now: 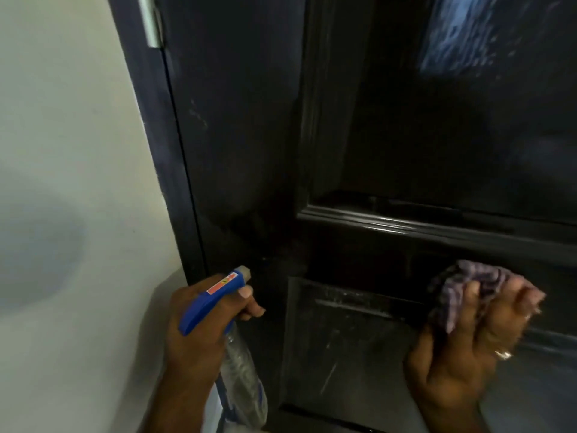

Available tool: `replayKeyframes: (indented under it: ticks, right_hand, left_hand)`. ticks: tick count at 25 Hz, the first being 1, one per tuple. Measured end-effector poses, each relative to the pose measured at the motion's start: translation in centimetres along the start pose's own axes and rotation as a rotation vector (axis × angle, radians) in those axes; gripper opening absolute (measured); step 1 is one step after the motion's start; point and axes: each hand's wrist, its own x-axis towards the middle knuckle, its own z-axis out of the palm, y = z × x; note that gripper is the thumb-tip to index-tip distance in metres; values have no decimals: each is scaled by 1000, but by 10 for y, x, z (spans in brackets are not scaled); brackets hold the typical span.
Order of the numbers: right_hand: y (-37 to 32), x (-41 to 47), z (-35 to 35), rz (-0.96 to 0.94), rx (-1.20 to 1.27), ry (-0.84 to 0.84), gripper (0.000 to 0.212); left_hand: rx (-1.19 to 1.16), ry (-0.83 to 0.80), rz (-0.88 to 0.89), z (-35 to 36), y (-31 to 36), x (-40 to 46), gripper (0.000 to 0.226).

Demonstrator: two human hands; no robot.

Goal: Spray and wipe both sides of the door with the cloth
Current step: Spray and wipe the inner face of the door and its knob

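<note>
A dark panelled door fills the middle and right of the view, with a wet sheen at its upper right. My left hand grips a spray bottle with a blue trigger head, its nozzle pointing at the door near the hinge side. My right hand holds a bunched purple striped cloth in front of the door's lower panel, at its right. I cannot tell if the cloth touches the door. Dusty streaks show on the lower panel.
A pale wall takes up the left side. The dark door frame runs down beside it, with a metal hinge at the top. A raised moulding crosses the door between its panels.
</note>
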Motion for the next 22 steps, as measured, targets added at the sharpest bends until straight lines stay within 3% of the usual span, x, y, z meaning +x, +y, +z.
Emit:
replayKeyframes:
  ticks: [1,4,7,10,14,16,19,22]
  right_hand:
    - [-20,0,11,-11,25,-17,65]
    - [-103,31,39,-335,161,-145,61]
    - [-141,80,49,-500,232,-150,57]
    - [-123,46,65,-662,129,-195,63]
    - [-76,-52,71,-1084,-148,-468,80]
    - [-88,-13,68,-1077,-59,-369,77]
    - [-130,98,57,-807,-9,-97,69]
    - [-155,93,67,-699,-20,-37,67]
  left_hand:
    - [-6,13,-3,0,-2,3,18]
    - [-74,105,-25,-3,-1,9,22]
    - [-31,138,34,-7,-13,0,23]
    - [54,99,66,-16,-44,-23,25]
    - [-21,129,-7,-25,-91,-76,32]
    - [-44,147,-47,-29,-115,-104,28]
    - [-106,199,-158,-32,-145,-133,25]
    - [-72,211,-159,-33,-165,-148,12]
